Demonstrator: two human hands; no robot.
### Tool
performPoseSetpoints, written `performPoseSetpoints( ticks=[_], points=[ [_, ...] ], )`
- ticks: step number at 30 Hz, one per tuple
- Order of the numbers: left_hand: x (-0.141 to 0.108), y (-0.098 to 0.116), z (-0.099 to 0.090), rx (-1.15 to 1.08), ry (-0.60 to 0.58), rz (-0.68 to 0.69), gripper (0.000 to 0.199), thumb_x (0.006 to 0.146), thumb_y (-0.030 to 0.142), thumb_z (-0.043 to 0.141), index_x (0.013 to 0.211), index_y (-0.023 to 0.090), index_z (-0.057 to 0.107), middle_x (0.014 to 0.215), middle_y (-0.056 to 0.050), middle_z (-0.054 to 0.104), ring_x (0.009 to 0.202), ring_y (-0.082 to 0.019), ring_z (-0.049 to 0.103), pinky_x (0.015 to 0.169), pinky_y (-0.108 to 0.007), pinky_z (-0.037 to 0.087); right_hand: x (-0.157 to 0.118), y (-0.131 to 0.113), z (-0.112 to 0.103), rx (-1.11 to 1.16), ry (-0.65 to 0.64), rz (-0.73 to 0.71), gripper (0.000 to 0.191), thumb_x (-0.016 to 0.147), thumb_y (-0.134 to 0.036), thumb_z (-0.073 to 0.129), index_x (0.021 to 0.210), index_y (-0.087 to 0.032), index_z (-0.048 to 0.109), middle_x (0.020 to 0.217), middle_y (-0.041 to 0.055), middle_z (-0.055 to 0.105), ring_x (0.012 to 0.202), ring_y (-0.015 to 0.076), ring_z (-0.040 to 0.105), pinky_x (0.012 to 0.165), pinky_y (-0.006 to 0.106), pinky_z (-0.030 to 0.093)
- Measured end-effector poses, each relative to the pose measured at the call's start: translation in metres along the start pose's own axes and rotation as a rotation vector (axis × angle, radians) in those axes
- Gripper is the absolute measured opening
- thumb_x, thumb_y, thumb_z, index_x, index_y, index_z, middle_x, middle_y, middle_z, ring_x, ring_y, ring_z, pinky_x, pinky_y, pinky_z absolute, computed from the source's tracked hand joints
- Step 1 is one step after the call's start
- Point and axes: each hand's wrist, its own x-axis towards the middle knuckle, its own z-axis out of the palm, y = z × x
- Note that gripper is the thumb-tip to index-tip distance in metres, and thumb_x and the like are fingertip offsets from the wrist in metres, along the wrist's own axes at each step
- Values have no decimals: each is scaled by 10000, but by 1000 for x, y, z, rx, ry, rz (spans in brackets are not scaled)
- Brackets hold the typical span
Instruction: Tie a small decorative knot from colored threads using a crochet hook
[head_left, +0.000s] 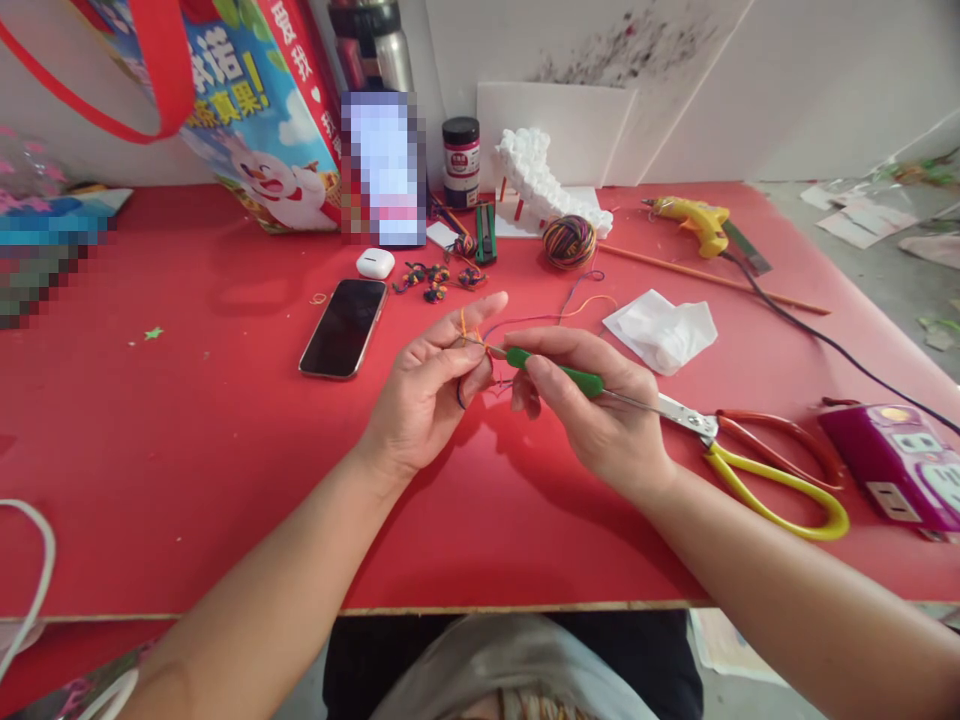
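Spreading below the hands, the red table (225,480) is carrying a printed bag (277,130), its contents hidden, with a steel flask (391,60) standing beside it. The left hand (420,395) is pinching the yarn work, orange yarn (463,322) crossing its fingers, while the right hand (619,420) is gripping a green-handled hook (589,382). The dark-lidded jar (460,165) is standing closed, its contents unclear; the multicolored yarn ball (570,243) is lying beyond the hands, and the small white case (375,264) is sitting shut. For neat loops, the fingers should be pinching close to the hook's tip, holding the strand evenly taut, and the wrist turning gently, without splitting fibers.
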Motion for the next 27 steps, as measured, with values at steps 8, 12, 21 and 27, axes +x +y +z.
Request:
performPoseSetpoints(
  ticks=[8, 12, 21, 27],
  points=[
    [2, 4, -4, -94, 41, -112, 400, 812, 88, 632, 1170, 120, 809, 511, 48, 480, 501, -92, 405, 592, -195, 463, -5, 5, 0, -52, -48, -52, 177, 1074, -305, 635, 1175, -208, 744, 886, 45, 781, 670, 144, 695, 624, 320, 603],
    [1, 4, -5, -82, 15, -138, 384, 791, 92, 631, 1126, 114, 818, 494, 42, 478, 480, -94, 342, 585, -217, 458, -2, 3, -2, -17, -48, -22, 149, 1047, -294, 684, 1143, -204, 754, 814, 20, 760, 629, 131, 686, 593, 293, 600],
    [1, 7, -5, -64, -20, -141, 451, 765, 63, 625, 1169, 122, 817, 528, 34, 537, 472, -81, 368, 562, -201, 431, -1, -4, -4, 76, -113, 6, 154, 1051, -288, 678, 1106, -197, 788, 832, 35, 778, 640, 143, 709, 632, 319, 625],
    [3, 4, -3, -54, -52, -93, 582, 760, 41, 686, 1320, 165, 785, 582, 5, 616, 497, -74, 437, 482, -178, 320, -1, -4, 0, 188, -53, 13, 127, 1040, -296, 698, 1083, -202, 772, 862, 42, 788, 633, 142, 702, 621, 323, 623]
  ],
)
